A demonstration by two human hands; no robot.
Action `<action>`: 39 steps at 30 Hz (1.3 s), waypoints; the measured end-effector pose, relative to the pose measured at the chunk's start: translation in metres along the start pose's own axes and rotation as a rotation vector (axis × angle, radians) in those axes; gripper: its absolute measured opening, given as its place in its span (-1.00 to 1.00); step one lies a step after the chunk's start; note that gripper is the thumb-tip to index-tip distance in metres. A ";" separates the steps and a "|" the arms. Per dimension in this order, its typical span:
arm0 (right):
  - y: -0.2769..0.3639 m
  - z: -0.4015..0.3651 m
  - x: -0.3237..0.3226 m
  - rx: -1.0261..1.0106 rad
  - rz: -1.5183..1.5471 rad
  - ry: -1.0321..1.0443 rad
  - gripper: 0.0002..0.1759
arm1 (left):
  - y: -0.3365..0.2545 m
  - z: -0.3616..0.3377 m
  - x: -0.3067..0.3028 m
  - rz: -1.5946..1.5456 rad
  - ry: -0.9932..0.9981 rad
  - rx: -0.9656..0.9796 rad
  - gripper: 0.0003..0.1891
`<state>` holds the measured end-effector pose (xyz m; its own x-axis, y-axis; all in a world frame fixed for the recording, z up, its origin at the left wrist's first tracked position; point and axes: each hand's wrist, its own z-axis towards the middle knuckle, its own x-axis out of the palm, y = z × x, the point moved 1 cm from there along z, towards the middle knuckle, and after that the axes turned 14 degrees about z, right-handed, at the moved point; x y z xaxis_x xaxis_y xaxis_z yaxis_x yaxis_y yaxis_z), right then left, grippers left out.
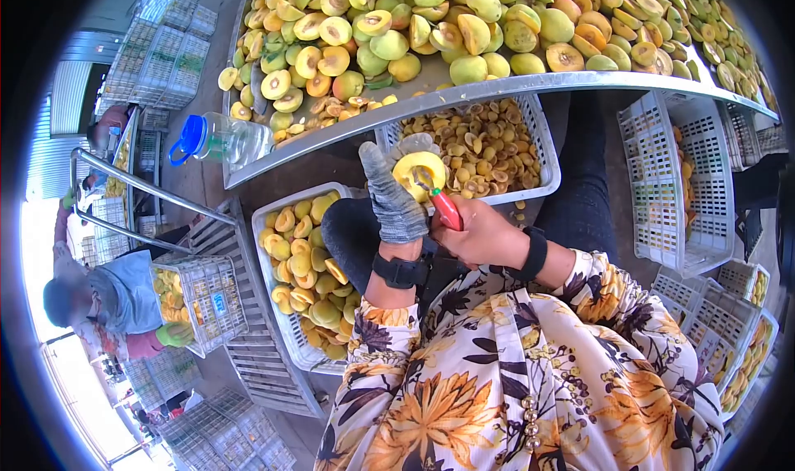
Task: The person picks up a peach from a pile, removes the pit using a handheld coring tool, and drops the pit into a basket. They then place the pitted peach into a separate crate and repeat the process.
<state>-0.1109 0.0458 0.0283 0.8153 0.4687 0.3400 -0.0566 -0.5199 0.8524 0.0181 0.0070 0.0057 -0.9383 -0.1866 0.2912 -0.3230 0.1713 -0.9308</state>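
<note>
My left hand (391,202), in a grey knit glove, has its fingers wrapped round a yellow peach half (404,169), cut face toward me. My bare right hand (490,237) grips a red-handled pitting tool (447,211), its metal tip at the centre of the cut face. Just beyond my hands, under the table edge, a white crate (550,152) holds small brown-yellow pits or scraps (489,144). Left of my knee stands another white crate (286,332) with peach halves (306,256) in it. Whole and halved peaches (389,44) are heaped on the metal table (497,83).
A blue-capped water jug (236,138) stands at the table's left corner. A person in a blue apron (128,297) holds a crate of fruit (219,297) at left, beside a slatted rack (265,376). Crates (704,214) stand at right; others are stacked at upper left (161,53).
</note>
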 end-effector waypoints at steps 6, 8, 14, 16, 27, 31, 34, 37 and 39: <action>-0.003 0.000 -0.001 0.004 0.174 0.131 -0.98 | 0.001 0.004 0.002 0.008 0.012 0.014 -0.28; -0.001 -0.003 0.000 0.097 0.208 0.216 -0.96 | 0.000 0.003 0.001 0.080 0.005 0.033 -0.28; -0.002 -0.003 -0.002 0.342 0.534 0.341 -0.91 | 0.001 0.003 -0.002 0.260 0.021 0.071 -0.22; -0.001 -0.003 -0.005 0.421 0.659 0.381 -0.88 | 0.000 0.005 -0.001 0.348 0.050 0.071 -0.17; -0.021 0.013 -0.034 0.375 1.158 0.703 -0.82 | 0.021 0.042 0.000 0.047 0.163 -0.090 -0.46; -0.015 0.009 -0.035 0.411 1.032 0.588 -0.82 | 0.032 0.051 -0.002 0.142 0.112 -0.011 -0.49; -0.021 0.011 -0.035 0.421 0.960 0.542 -0.83 | 0.018 0.037 0.008 0.130 0.109 -0.058 -0.50; -0.021 0.011 -0.036 0.405 1.049 0.541 -0.81 | 0.015 0.035 0.014 0.100 0.118 -0.185 -0.53; -0.009 0.004 -0.035 0.256 1.083 0.650 -0.78 | 0.020 0.037 0.012 0.128 0.112 -0.310 -0.44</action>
<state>-0.1362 0.0311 0.0069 -0.0092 -0.0536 0.9985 -0.3394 -0.9391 -0.0535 0.0046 -0.0276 -0.0180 -0.9759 -0.0406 0.2144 -0.2076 0.4753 -0.8550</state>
